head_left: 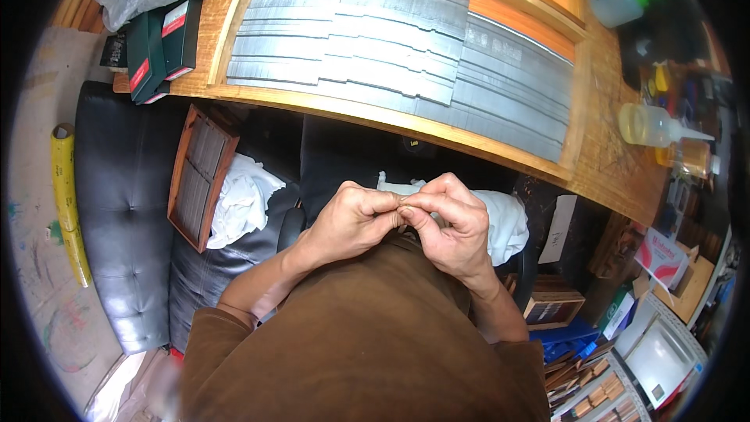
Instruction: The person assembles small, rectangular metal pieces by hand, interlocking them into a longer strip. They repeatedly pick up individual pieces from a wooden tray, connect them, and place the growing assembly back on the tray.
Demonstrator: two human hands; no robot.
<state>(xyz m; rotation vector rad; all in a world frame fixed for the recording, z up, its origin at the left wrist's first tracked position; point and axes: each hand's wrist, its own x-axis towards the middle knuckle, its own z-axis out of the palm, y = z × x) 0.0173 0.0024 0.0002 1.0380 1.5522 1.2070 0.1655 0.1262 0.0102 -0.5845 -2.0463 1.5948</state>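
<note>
In front of my chest, my left hand (355, 215) and my right hand (453, 223) meet with thumbs and forefingers pinched together. Whatever sits between the fingertips is too small or too hidden to name. Both hands are held off the table, on the near side of its front edge. Beyond them, a shallow wooden tray (375, 113) on the table holds rows of thin grey metal strips (398, 39), laid side by side in stepped blocks. A white cloth (506, 223) lies beside and below my right hand.
To the left stand a black padded seat (125, 211), a small wooden case of grey pieces (203, 176) and a crumpled white cloth (242, 199). Dark green boxes (160, 47) sit at the table's left end. Squeeze bottles (648, 125) and cluttered shelves line the right.
</note>
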